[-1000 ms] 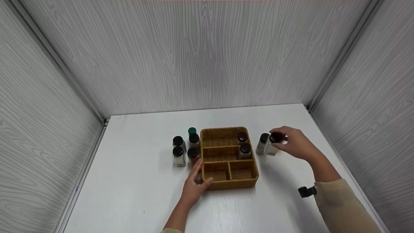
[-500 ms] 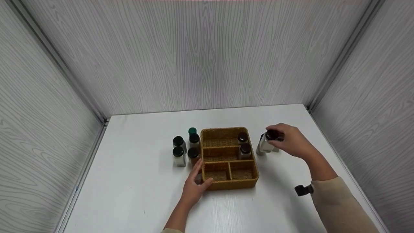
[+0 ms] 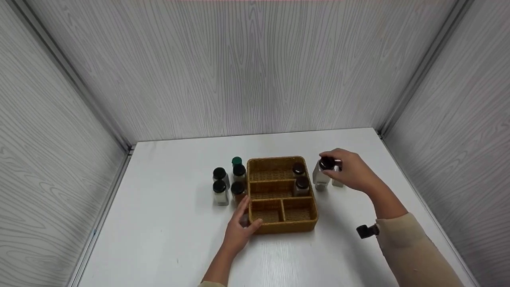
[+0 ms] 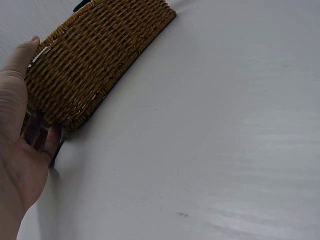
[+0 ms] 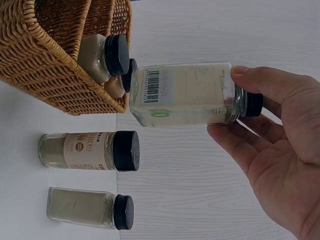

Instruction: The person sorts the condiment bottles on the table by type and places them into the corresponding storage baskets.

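Note:
A glass spice jar with a dark cap [image 3: 320, 177] hangs upright from my right hand [image 3: 352, 170], which pinches it around the cap and neck. In the right wrist view the jar [image 5: 185, 95] shows a barcode label and pale contents. It is raised beside the right wall of a brown wicker basket [image 3: 287, 228]. My left hand [image 3: 237, 233] holds the basket's front left corner, thumb over the rim and fingers along the side. Two dark-capped jars stand inside, one in the back compartment [image 3: 298, 169] and one in the middle compartment [image 3: 301, 186].
Left of the basket stand several spice jars [image 3: 220, 196], one with a green cap [image 3: 236, 161]. To its right, a labelled jar [image 5: 85, 151] and a plainer jar [image 5: 80, 206] stand on the white table [image 3: 167, 239]. Pale wood-grain panels [image 3: 255, 71] rise around the back and sides.
My right hand has carried the jar leftward toward the basket, uncovering a jar on the table behind it. The left hand and the basket have stayed in place.

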The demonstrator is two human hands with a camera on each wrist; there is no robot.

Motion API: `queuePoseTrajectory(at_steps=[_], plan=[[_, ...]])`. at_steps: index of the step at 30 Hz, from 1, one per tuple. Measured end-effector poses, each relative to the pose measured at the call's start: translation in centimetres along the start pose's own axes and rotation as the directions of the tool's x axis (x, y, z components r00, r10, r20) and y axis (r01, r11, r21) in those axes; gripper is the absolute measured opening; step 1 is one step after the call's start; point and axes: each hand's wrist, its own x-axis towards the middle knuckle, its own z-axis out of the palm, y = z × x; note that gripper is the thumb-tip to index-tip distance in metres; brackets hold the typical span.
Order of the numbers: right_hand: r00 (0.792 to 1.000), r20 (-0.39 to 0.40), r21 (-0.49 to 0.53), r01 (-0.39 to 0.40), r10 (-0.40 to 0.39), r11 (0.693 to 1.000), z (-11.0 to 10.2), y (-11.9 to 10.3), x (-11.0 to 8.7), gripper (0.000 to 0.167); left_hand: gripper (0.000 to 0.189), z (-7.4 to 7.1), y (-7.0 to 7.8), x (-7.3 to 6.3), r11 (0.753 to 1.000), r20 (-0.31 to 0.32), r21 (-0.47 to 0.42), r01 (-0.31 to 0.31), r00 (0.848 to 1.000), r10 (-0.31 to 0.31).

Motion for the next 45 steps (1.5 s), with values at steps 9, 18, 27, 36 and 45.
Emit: queuePoseTrajectory(at_steps=[9, 18, 27, 36, 45], plan=[[1.0, 0.016, 0.004, 0.024, -0.024, 1.0, 0.5, -1.0, 0.7, 0.053, 0.086, -0.1, -0.1, 0.0, 1.0, -0.011, 0.008, 0.003, 1.0, -0.003], [0.999, 0.047, -0.003, 0.014, -0.014, 1.0, 0.8, -2.0, 2.0, 0.053, 0.086, -0.1, -0.3, 0.0, 1.0, -0.013, 0.01, 0.007, 1.0, -0.007], [0.998, 0.038, -0.017, 0.046, -0.045, 0.999, 1.6, -2.4, 3.0, 0.053, 0.086, 0.0, -0.3, 0.0, 1.0, -0.014, 0.009, 0.007, 1.0, -0.007], [0.997, 0.056, 0.016, 0.044, -0.045, 0.999, 2.7, -3.2, 4.2, 0.054, 0.086, 0.1, -0.4, 0.0, 1.0, -0.008, 0.022, 0.008, 1.0, -0.008], [0.997, 0.071, 0.021, 0.04, -0.041, 0.999, 3.8, -3.5, 5.4, 0.055, 0.086, 0.1, -0.1, 0.1, 1.0, 0.002, 0.011, -0.001, 1.0, 0.001]])
